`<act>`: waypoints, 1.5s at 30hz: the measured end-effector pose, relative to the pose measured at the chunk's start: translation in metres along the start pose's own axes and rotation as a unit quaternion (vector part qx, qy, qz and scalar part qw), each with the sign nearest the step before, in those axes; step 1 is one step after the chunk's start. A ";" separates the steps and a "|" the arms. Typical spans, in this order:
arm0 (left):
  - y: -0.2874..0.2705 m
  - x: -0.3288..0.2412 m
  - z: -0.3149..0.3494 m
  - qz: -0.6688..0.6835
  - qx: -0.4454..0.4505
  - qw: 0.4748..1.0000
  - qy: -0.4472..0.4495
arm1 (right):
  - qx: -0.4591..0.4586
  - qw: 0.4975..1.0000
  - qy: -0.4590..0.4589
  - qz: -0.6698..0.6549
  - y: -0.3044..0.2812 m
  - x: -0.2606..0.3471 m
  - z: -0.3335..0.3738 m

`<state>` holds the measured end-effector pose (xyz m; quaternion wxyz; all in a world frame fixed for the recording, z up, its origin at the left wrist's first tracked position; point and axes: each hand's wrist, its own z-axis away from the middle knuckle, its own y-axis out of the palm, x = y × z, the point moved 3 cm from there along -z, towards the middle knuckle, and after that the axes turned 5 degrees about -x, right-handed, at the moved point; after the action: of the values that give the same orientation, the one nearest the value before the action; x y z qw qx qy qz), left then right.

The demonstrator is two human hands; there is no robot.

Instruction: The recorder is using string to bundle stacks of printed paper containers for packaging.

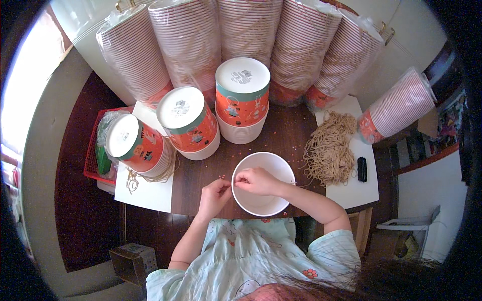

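White bucket (266, 199): standing mouth up at the near middle of the brown bench (286, 135), between both hands.
Left hand (216, 194): outside the bucket's left wall, fingers narrow and drawn together at the rim; cannot tell whether pinching anything.
Right hand (256, 180): reaching inside over the right rim, fingers bunched against the inner left wall; grip hidden, cannot tell if holding anything.
Progress: apparently midway through work on the left wall; a short tan bit showing at the right rim, perhaps cord already fitted there.
Done pile, by the look of it: left upturned stack (146, 146), with loops of tan cord (132, 183) about its foot.
Other upturned stacks: middle stack (195, 130) and far stack (242, 108), orange and green outside; cannot tell whether finished.
Left to do, presumably: wrapped stacks (246, 35) in a row along the far side, plus a leaning wrapped stack (399, 108) at far right.
Cord heap (330, 148): loose and tangled on the right, near the bucket; likely to snag.
Around: black case (362, 169) right of the heap, red basket (91, 150) at far left, cardboard box (131, 265) low at near left.
In the way: right forearm across the bucket's right rim; tall stacks closing off the far side.
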<state>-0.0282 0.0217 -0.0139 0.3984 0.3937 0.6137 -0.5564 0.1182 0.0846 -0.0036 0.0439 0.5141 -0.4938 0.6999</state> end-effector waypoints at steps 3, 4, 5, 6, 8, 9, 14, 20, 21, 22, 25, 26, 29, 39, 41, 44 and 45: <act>-0.002 0.003 -0.003 -0.010 -0.007 1.000 -0.019 | 0.012 1.000 0.018 -0.009 -0.001 -0.002 0.001; -0.004 0.020 -0.004 0.075 0.003 0.995 -0.062 | 0.013 1.000 0.016 -0.009 -0.004 0.001 0.002; -0.007 0.028 -0.006 0.159 0.013 0.982 -0.105 | 0.045 0.998 0.039 0.030 -0.008 0.004 0.003; -0.011 0.032 -0.007 0.242 0.022 0.959 -0.146 | 0.077 0.993 0.061 0.068 -0.012 0.006 0.005; -0.020 0.029 -0.012 0.403 0.044 0.901 -0.156 | 0.076 0.993 0.047 0.082 -0.020 0.010 0.010; -0.023 0.023 -0.013 0.449 0.061 0.879 -0.147 | 0.076 0.992 0.032 0.097 -0.024 0.012 0.011; -0.023 0.004 -0.019 0.534 0.135 0.827 -0.113 | 0.028 0.997 0.022 0.066 -0.032 0.018 0.018; -0.008 -0.013 -0.022 0.331 0.109 0.929 -0.126 | 0.000 0.999 0.004 -0.045 -0.040 0.036 0.021; -0.007 -0.014 -0.021 0.306 0.125 0.937 -0.112 | -0.001 0.997 0.004 -0.076 -0.040 0.036 0.020; -0.005 -0.014 -0.021 0.280 0.141 0.944 -0.099 | -0.002 0.997 0.005 -0.076 -0.039 0.034 0.020; -0.005 -0.023 -0.020 0.175 0.159 0.969 -0.066 | -0.052 0.992 -0.061 -0.099 -0.040 0.033 0.017; -0.004 -0.022 -0.019 0.175 0.158 0.970 -0.065 | -0.047 0.992 -0.087 -0.081 -0.039 0.033 0.017; -0.001 -0.014 -0.018 0.168 0.151 0.973 -0.055 | -0.063 0.992 -0.103 -0.019 -0.037 0.036 0.018; -0.003 -0.013 -0.020 0.261 0.176 0.946 -0.079 | -0.137 0.979 -0.116 0.096 -0.016 0.029 0.020; -0.005 -0.011 -0.020 0.264 0.176 0.945 -0.078 | -0.147 0.978 -0.106 0.101 -0.019 0.034 0.020; -0.008 -0.009 -0.020 0.272 0.128 0.948 -0.100 | -0.165 0.975 -0.090 0.114 -0.024 0.042 0.022; -0.010 -0.008 -0.021 0.287 0.122 0.943 -0.116 | -0.172 0.974 -0.084 0.123 -0.025 0.044 0.023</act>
<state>-0.0355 0.0412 -0.0016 0.5587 0.5315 0.3515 -0.5309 0.1272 0.0607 0.0454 0.0031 0.4914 -0.6680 0.5588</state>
